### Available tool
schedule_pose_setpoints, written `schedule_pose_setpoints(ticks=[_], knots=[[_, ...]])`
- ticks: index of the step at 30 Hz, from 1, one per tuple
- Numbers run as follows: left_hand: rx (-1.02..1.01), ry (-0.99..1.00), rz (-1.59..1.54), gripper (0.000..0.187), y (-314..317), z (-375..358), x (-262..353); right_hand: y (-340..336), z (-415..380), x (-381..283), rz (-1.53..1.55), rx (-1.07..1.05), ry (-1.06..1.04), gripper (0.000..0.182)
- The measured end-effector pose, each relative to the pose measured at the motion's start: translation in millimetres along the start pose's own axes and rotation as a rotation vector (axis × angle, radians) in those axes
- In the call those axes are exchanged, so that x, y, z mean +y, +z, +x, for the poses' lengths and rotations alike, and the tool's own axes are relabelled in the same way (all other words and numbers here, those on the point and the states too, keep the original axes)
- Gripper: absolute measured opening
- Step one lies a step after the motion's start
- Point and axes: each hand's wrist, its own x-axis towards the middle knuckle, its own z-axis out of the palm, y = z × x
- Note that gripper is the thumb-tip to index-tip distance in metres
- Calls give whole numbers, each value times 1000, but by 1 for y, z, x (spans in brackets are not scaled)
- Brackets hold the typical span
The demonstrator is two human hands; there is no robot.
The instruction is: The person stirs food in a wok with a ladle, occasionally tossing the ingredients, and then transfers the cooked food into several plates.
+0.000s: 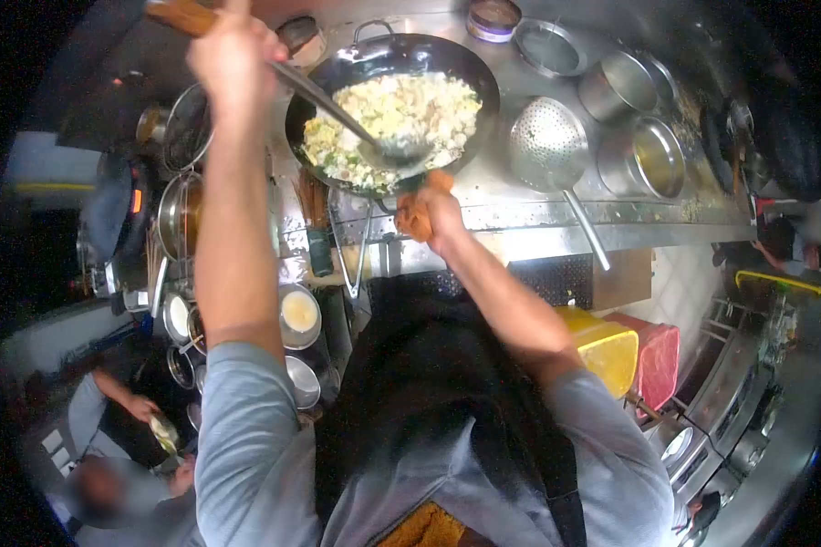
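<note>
My left hand [234, 62] is closed around the long handle of a ladle [327, 102], near its wooden end. The ladle's bowl rests in a pale, egg-flecked fried mixture that looks like rice [388, 96], with green bits in it. This food lies in a dark wok [485, 102] with a loop handle at its far side. At the wok's near edge, my right hand [444, 211] grips a folded orange cloth [414, 221]. The cloth hides the near handle, if one is there.
A perforated skimmer [547, 144] lies right of the wok, near metal pots [617, 84]. Bowls [299, 312] stand at lower left. Below the counter edge are a yellow bin [608, 351] and a red bin [661, 360]. A co-worker [109, 456] holds something at far left.
</note>
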Motion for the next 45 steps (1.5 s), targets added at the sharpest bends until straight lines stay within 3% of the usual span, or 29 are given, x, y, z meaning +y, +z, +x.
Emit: schedule_pose_setpoints(ticks=[1, 3, 5, 7, 9, 11, 14, 16, 17, 21, 23, 26, 27, 29, 32, 33, 34, 37, 40, 41, 42, 43, 45], knots=[[-1, 100, 23, 35, -13, 19, -30, -13, -9, 7, -7, -7, -2, 28], [90, 110, 0, 35, -18, 27, -31, -46, -41, 30, -62, -85, -19, 25], [28, 120, -103, 34, -24, 24, -8, -70, -60, 48, -83, -78, -115, 25], [-141, 125, -49, 43, -17, -7, 25, -68, -61, 38, -90, -43, -208, 26], [-304, 247, 30, 41, -22, -42, 32, -32, -49, 12, -31, -52, -59, 28], [-75, 323, 173, 38, -2, -66, -11, -17, 12, -1, 1, -137, 8, 29], [-35, 351, 156, 38, 8, -42, -51, -30, -9, 5, -189, -107, -119, 34], [65, 247, -24, 36, -1, -19, -38, -76, -36, 32, -218, -105, -115, 41], [36, 332, 12, 37, -1, -21, -18, -91, -49, 38, -256, -115, -130, 42], [-217, 330, -1, 44, -7, -54, 42, -50, -72, -1, -68, -95, -85, 37], [-114, 378, 184, 44, 0, -74, 12, -24, -30, -25, -167, -111, 26, 39], [-55, 327, 150, 42, 9, -43, -56, -31, 0, -1, -189, -93, -63, 40], [-87, 280, 94, 39, 1, -14, -57, -68, 3, 10, -299, -252, -35, 40], [-174, 149, -46, 35, -19, 26, -34, -91, -39, 27, -213, -122, -122, 39], [-60, 268, 25, 37, 37, -5, 48, -82, -55, 4, -206, -181, -133, 38], [-84, 238, -39, 38, 34, 17, 60, -65, -38, -4, -66, -186, -105, 32], [-177, 393, 55, 41, 43, 19, 68, -49, -13, -13, -97, -136, -58, 30], [-316, 301, 74, 44, 66, 22, 78, -18, 62, -20, -71, -56, -71, 24], [-115, 226, 179, 38, 83, 2, 8, -22, 91, -5, 0, -27, -107, 22], [-119, 198, 326, 36, 67, 11, -47, -20, 95, -6, 13, -36, -106, 21], [-271, 286, 357, 34, 38, 24, -109, -17, 96, -10, 7, -45, -107, 21], [-351, 284, 343, 32, 20, 35, -131, -14, 91, -13, 16, -68, -63, 22], [-233, 54, 167, 37, 22, 74, -105, -17, 77, -5, 27, -69, -15, 22]])
